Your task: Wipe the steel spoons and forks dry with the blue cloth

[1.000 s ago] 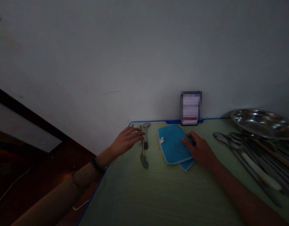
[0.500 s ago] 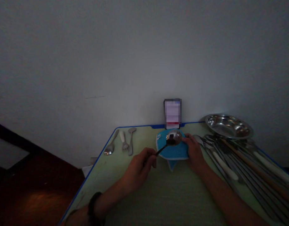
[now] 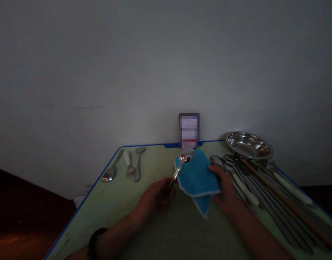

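My left hand (image 3: 162, 195) is closed around the handle of a shiny metal spoon (image 3: 187, 156), whose bowl points up and away from me. Behind the bowl, a blue cloth (image 3: 200, 177) with a white edge hangs from my right hand (image 3: 222, 187), which grips it at its right side. One corner of the cloth droops below the rest. Whether the bowl touches the cloth I cannot tell. Both hands are over the pale green table (image 3: 155, 231).
A spoon (image 3: 109, 176), a white-handled fork (image 3: 130, 168) and another metal utensil (image 3: 139, 166) lie at the left. Many long utensils (image 3: 266, 195) spread along the right, before a metal bowl (image 3: 248, 145). A phone (image 3: 189, 130) leans against the wall.
The spoon has turned more upright and its bowl has come off the cloth's middle to its upper left edge. The cloth hangs lower and more loosely. The whole view has shifted slightly.
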### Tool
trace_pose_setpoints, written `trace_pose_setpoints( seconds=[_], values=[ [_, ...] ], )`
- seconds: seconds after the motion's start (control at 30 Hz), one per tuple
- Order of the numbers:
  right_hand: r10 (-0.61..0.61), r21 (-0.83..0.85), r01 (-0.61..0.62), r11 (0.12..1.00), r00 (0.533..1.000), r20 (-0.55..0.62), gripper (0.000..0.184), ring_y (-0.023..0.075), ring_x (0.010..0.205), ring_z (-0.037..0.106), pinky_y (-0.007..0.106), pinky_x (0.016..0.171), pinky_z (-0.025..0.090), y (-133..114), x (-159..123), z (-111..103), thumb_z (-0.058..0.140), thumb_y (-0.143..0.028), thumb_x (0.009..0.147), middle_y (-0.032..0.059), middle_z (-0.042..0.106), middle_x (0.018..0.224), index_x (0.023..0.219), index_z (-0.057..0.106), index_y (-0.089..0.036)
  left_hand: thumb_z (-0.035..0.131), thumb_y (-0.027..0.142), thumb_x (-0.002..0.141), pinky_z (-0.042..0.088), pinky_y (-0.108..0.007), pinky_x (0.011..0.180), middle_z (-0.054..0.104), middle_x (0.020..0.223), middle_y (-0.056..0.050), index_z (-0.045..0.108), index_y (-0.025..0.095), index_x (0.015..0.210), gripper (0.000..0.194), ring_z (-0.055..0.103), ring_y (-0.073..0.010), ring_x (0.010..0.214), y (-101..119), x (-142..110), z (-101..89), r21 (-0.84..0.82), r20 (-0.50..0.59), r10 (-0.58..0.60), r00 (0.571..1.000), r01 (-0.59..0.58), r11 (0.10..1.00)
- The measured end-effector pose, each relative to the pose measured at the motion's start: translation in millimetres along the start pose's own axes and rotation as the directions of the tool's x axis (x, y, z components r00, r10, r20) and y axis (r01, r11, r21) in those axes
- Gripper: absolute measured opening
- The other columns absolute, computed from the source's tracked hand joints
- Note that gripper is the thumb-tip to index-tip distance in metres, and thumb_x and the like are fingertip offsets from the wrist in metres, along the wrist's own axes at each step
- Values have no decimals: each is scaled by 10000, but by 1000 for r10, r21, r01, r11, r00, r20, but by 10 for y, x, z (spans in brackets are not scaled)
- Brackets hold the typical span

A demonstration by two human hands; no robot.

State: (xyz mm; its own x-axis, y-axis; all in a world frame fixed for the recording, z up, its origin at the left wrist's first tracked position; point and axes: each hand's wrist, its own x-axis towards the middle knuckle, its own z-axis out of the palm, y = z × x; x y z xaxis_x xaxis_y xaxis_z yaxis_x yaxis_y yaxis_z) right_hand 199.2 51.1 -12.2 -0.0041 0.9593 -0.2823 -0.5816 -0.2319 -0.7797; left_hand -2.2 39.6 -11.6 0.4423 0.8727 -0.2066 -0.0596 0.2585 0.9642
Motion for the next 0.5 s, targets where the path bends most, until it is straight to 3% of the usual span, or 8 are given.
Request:
trace_pose_setpoints(
  seconds=[0.1,0.2,0.4,0.5],
  values=[
    [-7,-60,9,998,999,38,288,235,782,629,334,630,475,-25,-19,-11,537,-353,658,29,666,905,918,501,-237,463,520,795,357,-240,539,453,634,-2,541,141,699,398,414,-107,569,0,12,-21,-63,-10,4,1000,-4,998],
    [-34,-118,41,992,997,66,328,245,804,631,351,658,476,-28,-30,-49,526,-369,661,35,669,922,959,499,-234,557,482,765,341,-214,511,449,601,19,533,140,698,349,409,-87,541,20,12,-15,-24,-35,26,999,-27,999],
    [-15,-59,23,998,991,133,273,241,813,640,363,704,486,-93,-113,-45,578,-364,653,3,682,834,904,551,-260,448,484,838,293,-159,348,499,542,55,465,170,748,327,402,-52,369,18,-38,43,205,-56,31,998,-19,979],
    [36,-32,-31,999,985,169,301,248,850,637,376,716,492,-132,-162,19,530,-496,706,38,692,843,831,608,-234,418,494,847,321,-153,321,531,526,60,457,182,834,314,418,-57,331,16,-86,81,307,-43,14,999,0,952]
  ],
)
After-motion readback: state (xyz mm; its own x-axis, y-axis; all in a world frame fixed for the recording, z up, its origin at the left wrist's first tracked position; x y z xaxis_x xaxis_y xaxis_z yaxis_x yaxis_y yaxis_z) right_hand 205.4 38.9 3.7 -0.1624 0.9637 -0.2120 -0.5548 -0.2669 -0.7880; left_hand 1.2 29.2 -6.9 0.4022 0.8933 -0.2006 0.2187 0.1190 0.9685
